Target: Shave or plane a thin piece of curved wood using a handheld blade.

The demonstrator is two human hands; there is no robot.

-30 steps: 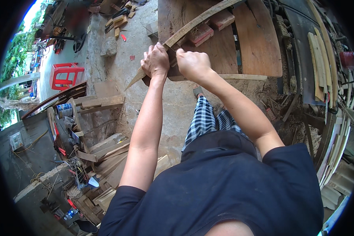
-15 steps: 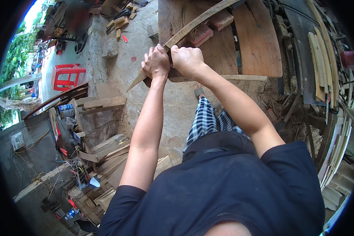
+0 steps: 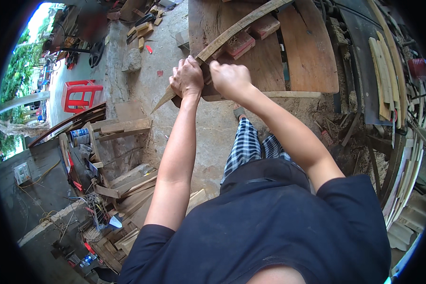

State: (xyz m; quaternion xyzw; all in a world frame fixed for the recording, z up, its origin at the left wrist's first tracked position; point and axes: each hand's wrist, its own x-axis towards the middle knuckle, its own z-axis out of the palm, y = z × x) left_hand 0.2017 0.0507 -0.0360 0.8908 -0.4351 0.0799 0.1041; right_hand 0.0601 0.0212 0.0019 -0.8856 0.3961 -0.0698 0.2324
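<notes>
A long, curved strip of wood (image 3: 236, 31) lies slantwise over the bench, its pointed end sticking out past my left hand. My left hand (image 3: 187, 78) is closed over the strip near that end, with the thumb pointing away from me. Just to the right, my right hand (image 3: 231, 79) is curled into a fist beside the strip and slightly smeared by motion. Between the two hands shows a small dark part; whatever the right fist holds is hidden by its fingers. Reddish blocks (image 3: 241, 45) sit against the strip on the brown wooden bench top (image 3: 262, 66).
A second brown board (image 3: 310, 52) forms the bench's right side. Thin wooden slats (image 3: 383, 75) lean at the far right. On the left are a red plastic stool (image 3: 80, 95), a paint can (image 3: 79, 136) and piled wood offcuts (image 3: 132, 189). Small wood blocks (image 3: 144, 29) lie on the floor farther off.
My right hand has shifted slightly right and toward me, opening a small gap from the left hand. My left hand and the curved strip have barely moved.
</notes>
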